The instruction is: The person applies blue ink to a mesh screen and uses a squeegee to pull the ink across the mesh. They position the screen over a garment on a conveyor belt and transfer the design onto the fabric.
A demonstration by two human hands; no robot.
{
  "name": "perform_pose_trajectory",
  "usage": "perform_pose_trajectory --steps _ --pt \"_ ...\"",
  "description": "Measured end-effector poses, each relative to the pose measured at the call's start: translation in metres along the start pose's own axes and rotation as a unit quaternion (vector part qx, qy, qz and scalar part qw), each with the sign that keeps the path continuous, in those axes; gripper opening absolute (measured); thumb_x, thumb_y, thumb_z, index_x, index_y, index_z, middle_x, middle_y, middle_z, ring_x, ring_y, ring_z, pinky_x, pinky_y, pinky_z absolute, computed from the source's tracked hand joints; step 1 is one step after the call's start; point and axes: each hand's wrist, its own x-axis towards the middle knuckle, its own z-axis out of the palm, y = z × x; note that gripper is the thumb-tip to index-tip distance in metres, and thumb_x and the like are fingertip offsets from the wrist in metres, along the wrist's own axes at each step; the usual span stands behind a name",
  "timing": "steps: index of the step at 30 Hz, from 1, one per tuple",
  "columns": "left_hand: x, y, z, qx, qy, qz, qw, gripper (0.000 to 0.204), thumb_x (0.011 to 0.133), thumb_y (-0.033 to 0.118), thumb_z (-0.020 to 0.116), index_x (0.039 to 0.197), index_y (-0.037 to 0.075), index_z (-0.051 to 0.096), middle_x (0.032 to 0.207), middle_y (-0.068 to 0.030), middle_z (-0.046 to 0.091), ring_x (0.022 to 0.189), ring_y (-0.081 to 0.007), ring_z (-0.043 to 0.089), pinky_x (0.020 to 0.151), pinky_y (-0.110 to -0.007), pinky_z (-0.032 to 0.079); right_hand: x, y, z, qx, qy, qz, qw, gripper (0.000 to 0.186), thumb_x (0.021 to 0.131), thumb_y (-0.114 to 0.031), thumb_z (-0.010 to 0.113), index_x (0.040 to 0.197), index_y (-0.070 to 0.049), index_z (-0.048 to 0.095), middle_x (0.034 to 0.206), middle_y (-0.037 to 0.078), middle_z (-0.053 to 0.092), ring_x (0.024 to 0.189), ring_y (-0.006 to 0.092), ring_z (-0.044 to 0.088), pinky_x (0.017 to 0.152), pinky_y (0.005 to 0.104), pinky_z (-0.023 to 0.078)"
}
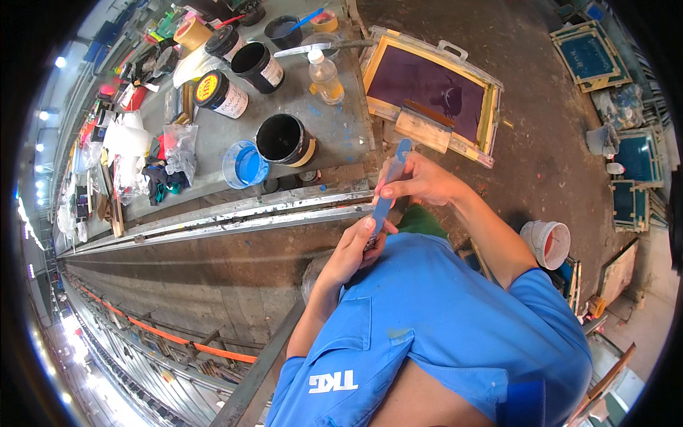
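A flat, narrow blue stick [383,208], partly see-through and looking like a plastic spatula, runs slantwise between my two hands in front of my chest. My right hand [420,179] pinches its upper part between thumb and fingers, and the tip sticks out above. Lower down, my left hand [356,248] is closed round the other end, which the fingers hide. Just beyond the right hand, a wooden-handled squeegee [424,131] rests on a framed printing screen [434,82] with a dark purple mesh.
On the grey worktable [313,186] at left stand an open black tub [284,140], a clear cup of blue ink [247,165], a lidded black tub [221,95], and a clear bottle [326,78]. A metal rail [235,217] edges it. A white bucket [546,244] stands at right.
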Motion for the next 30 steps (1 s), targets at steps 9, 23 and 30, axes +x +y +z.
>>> perform_pose_trajectory --steps 9,23,30 --pt "0.003 0.0 -0.004 -0.042 0.004 -0.014 0.999 0.057 0.108 0.051 0.034 0.112 0.0 0.06 0.06 0.0046 0.037 0.048 -0.0038 0.029 0.043 -0.021 0.022 0.004 -0.002 0.012 -0.026 0.007 -0.003 1.0 0.028 0.08 -0.006 0.082 0.101 -0.006 0.063 0.097 0.004 0.068 0.096 0.0146 0.066 0.085 0.0299 0.052" --pt "0.003 -0.001 -0.005 -0.051 0.035 -0.006 0.998 0.056 0.108 0.049 0.032 0.11 0.001 0.061 0.061 0.0044 0.038 0.048 -0.004 0.029 0.042 -0.022 0.022 0.004 0.01 0.01 0.055 0.066 0.022 0.996 0.02 0.091 -0.021 0.075 0.098 -0.003 0.071 0.088 0.002 0.069 0.076 0.0095 0.063 0.067 0.0236 0.051" --pt "0.003 -0.007 -0.005 -0.035 0.013 -0.014 0.999 0.056 0.109 0.049 0.032 0.111 0.001 0.061 0.062 0.0041 0.037 0.049 -0.004 0.03 0.043 -0.022 0.023 0.01 0.009 0.006 0.009 0.008 0.021 1.0 0.026 0.08 -0.016 0.084 0.088 -0.01 0.06 0.075 -0.004 0.054 0.069 0.0069 0.049 0.057 0.0242 0.035"
